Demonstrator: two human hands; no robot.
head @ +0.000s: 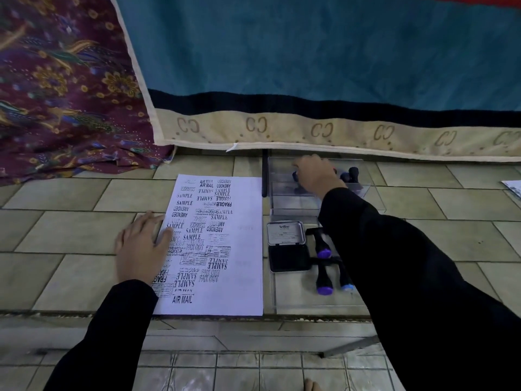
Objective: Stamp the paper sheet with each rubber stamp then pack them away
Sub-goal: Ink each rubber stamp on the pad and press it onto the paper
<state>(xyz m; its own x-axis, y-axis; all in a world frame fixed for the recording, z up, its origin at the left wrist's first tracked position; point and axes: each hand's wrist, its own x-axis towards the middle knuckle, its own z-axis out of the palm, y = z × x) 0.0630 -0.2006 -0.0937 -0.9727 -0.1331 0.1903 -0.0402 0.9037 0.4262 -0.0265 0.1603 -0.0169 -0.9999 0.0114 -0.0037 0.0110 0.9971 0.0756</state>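
Right hand [313,176] reaches into the clear box [363,190] at upper right of centre, fingers curled over a stamp there (packing or fetching, I can't tell; the grip is hidden). Left hand [141,249] lies flat and empty, pinning the paper sheet [242,249], centre frame, crowded with prints. Next: the three stamps [324,273] beside the open ink pad [287,246].

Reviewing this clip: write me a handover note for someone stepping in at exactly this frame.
Left hand lies flat on the paper sheet, open.
Right hand reaches into the clear box among upright stamps; its grasp is hidden.
Three stamps lie beside the open ink pad.
Done: the sheet is covered with impressions.
Left: probably pack the loose stamps and close the pad.
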